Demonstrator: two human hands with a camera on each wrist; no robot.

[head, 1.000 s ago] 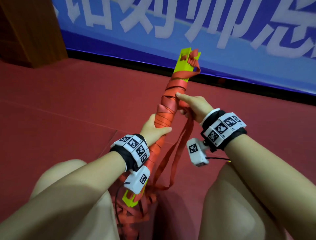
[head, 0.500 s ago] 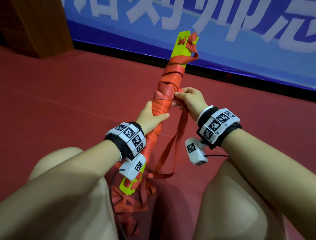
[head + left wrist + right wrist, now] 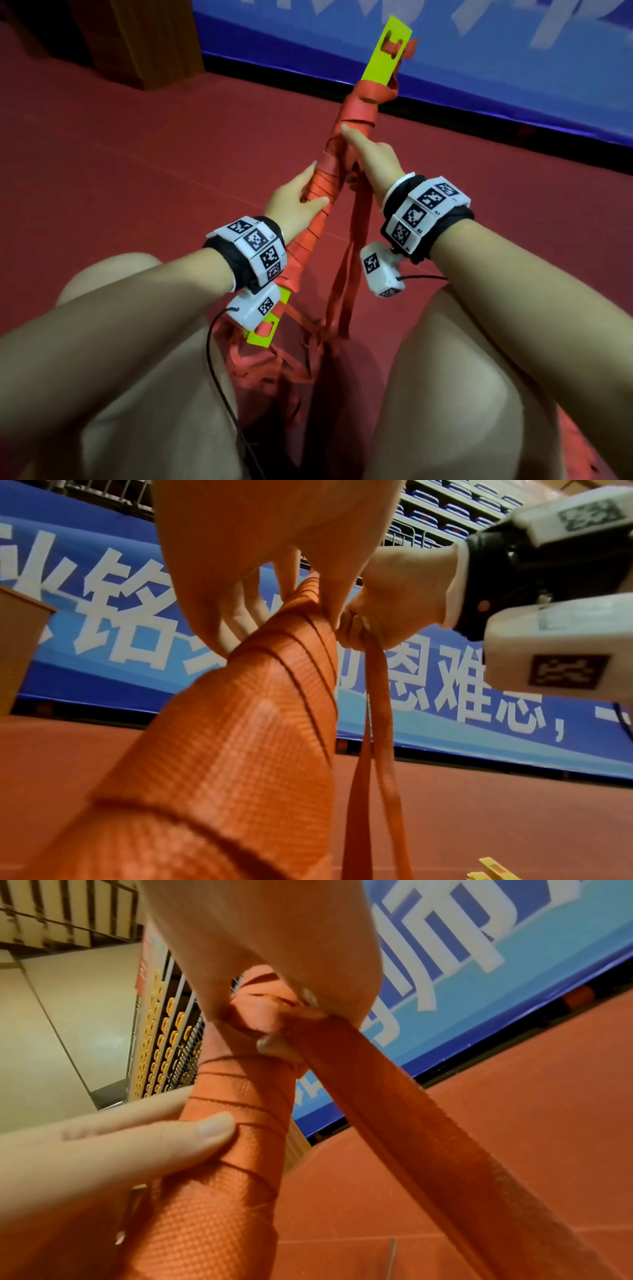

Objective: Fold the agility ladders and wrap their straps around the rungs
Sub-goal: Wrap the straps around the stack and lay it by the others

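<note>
The rung bundle [image 3: 329, 192] is slanting from near left, between the knees, up to far right (yellow tip farthest). The left hand [image 3: 294, 202] is gripping its middle; the right hand [image 3: 373, 161] is pinching the loose strap [image 3: 352, 274] beside it.

The stacked yellow-green plastic rungs [image 3: 383, 54] showed only at their two ends; the wound orange webbing strap [image 3: 318, 192] hid the middle. Behind that bundle, the left hand's [image 3: 294, 202] fingers passed out of the head view, and the right hand's [image 3: 373, 161] lower fingers were hidden too. The loose strap tails [image 3: 346, 291] sank into shadow between the knees, their ends untraceable. White lettering on the blue banner [image 3: 479, 44] beyond the bundle was cut by the top edge and blurred. The right wrist view's near strap [image 3: 445, 1150] was blurred.
</note>
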